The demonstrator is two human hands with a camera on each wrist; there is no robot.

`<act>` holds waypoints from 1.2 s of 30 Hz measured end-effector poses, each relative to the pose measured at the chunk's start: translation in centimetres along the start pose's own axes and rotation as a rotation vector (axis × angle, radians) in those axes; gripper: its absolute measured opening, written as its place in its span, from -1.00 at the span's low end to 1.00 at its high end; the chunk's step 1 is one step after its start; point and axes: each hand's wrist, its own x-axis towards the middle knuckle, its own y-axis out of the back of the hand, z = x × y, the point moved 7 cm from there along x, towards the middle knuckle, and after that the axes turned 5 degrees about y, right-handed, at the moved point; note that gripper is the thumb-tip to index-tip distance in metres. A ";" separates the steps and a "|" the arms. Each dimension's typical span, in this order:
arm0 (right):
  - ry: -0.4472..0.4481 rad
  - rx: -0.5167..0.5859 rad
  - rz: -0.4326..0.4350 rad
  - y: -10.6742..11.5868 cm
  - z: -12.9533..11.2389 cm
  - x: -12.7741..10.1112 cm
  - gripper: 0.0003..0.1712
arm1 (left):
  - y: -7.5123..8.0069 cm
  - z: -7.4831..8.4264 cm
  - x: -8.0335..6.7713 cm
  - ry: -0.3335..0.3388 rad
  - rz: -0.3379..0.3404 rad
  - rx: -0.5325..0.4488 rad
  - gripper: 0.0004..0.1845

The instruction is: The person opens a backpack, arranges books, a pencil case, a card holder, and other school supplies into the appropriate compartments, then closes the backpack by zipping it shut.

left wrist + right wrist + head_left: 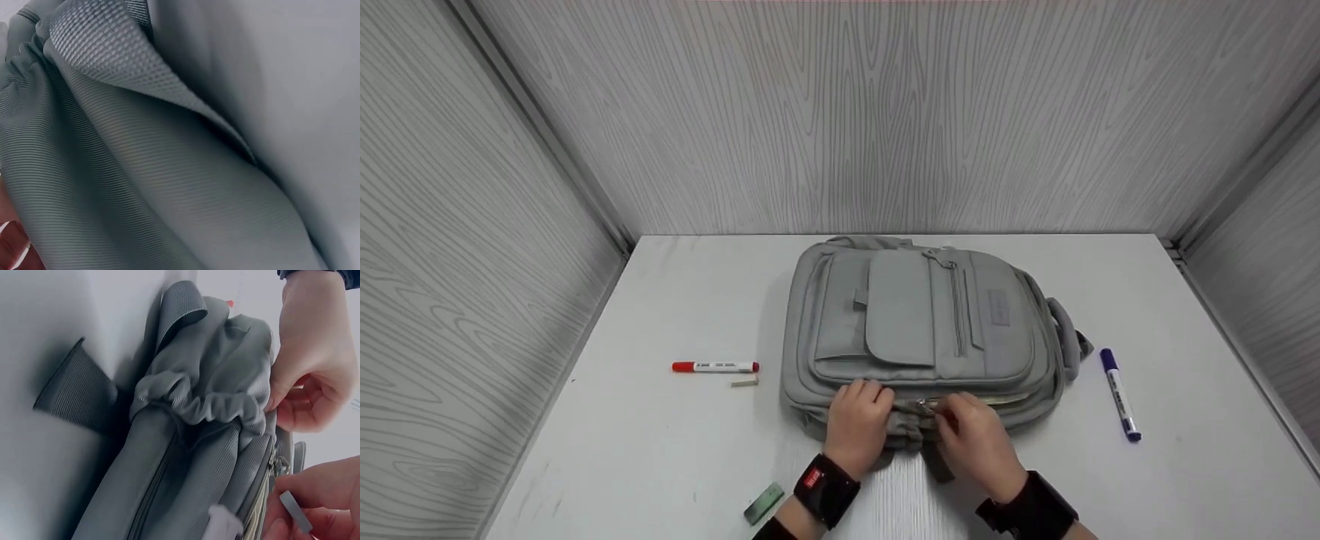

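Note:
A grey backpack (900,307) lies on its back on the white table, its top handle toward the right. My left hand (859,427) grips its near side beside the gathered side pocket (197,402), thumb and curled fingers on the fabric. Just to the right, my right hand (979,442) pinches a zipper pull (295,512) at the zipper slider (281,465). Right of the slider the zipper is parted, and a pale lining shows in the gap. In the left wrist view, ribbed grey fabric (169,157) fills much of the picture, with a few fingers (14,244) at the lower left.
Left of the backpack lie a red marker (716,367) and a small beige block (744,381). A green block (763,502) lies near my left wrist. To the right is a blue marker (1120,394). Wood-grain panels (847,112) enclose the table's back and sides.

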 end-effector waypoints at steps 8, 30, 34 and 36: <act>0.058 -0.062 0.018 1.1 0.6 -0.3 -0.75 | 0.2 -0.2 -0.1 -0.024 0.027 -0.016 -0.73; -0.138 -0.127 -0.066 5.6 7.0 -1.9 -0.83 | 0.3 -1.6 -0.1 -0.021 -0.005 -0.003 -0.75; -0.094 -0.155 -0.031 6.6 7.2 -2.1 -0.81 | 0.3 -1.8 -0.3 -0.030 -0.011 -0.002 -0.75; -0.093 -0.178 0.013 7.5 8.0 -2.4 -0.81 | 0.3 -2.3 -0.4 -0.009 -0.019 -0.006 -0.73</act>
